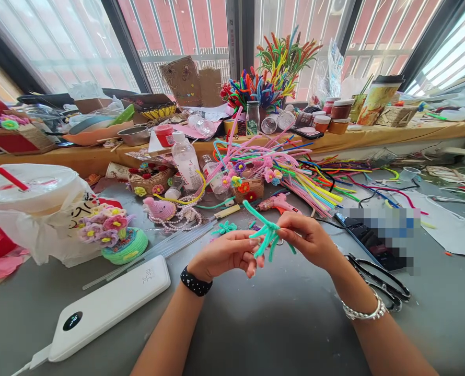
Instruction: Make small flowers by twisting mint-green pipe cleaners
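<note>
Mint-green pipe cleaners, joined at a central knot with their ends sticking out in several directions, are held up over the table between my two hands. My right hand, with a silver bracelet at its wrist, pinches them near the knot from the right. On the other side, my left hand has thumb and forefinger closed on a strand, its other fingers curled beneath. A small green pipe-cleaner piece lies behind my left hand. Beyond them rests a pink glue gun.
Loose coloured pipe cleaners spread across the table's back. At left are a white power bank, clear glue sticks and a bagged drink cup. A phone and black-framed glasses lie right.
</note>
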### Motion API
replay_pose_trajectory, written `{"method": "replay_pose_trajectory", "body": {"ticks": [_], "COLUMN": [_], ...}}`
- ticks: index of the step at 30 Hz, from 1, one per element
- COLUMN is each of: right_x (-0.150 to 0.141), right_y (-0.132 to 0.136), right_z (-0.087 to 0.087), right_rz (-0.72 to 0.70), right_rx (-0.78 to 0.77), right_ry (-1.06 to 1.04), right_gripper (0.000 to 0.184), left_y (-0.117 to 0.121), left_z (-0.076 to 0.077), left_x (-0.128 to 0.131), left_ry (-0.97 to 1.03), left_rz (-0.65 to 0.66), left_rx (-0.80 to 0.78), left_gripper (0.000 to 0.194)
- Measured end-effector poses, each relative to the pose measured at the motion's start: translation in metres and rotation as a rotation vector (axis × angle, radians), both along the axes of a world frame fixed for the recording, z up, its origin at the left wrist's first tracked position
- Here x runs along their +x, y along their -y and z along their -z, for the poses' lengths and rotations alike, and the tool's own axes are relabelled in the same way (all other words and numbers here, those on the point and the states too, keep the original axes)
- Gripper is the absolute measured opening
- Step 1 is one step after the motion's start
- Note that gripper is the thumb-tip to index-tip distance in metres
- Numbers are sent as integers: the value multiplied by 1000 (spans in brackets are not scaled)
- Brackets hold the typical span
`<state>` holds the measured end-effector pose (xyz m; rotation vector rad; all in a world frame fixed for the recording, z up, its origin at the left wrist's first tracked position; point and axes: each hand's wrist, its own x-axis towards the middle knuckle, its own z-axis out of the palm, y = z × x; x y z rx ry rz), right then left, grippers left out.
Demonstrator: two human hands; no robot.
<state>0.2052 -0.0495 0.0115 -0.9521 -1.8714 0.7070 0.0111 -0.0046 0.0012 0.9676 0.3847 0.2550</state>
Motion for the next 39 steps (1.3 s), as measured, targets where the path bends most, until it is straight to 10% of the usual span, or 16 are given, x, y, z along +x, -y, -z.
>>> {"method": "replay_pose_trajectory", "body": {"ticks": [15, 31, 39], "right_x": [-5, -13, -22], "right_y": [2, 2, -3], "right_z": [5, 6, 17], "right_rz": [-229, -373, -200], "right_rx": [-111, -14, -63], "right_ry": [-160, 461, 499], "right_gripper": [18, 17, 20], "left_y": [0, -5, 13], "left_z": [4, -5, -21], "left_x": [4, -2, -2], "left_ry": [-120, -261, -412], "left_rz": [-109, -349, -443], "left_rx": [135, 480, 1225], "left_gripper": [16, 18, 2]}}
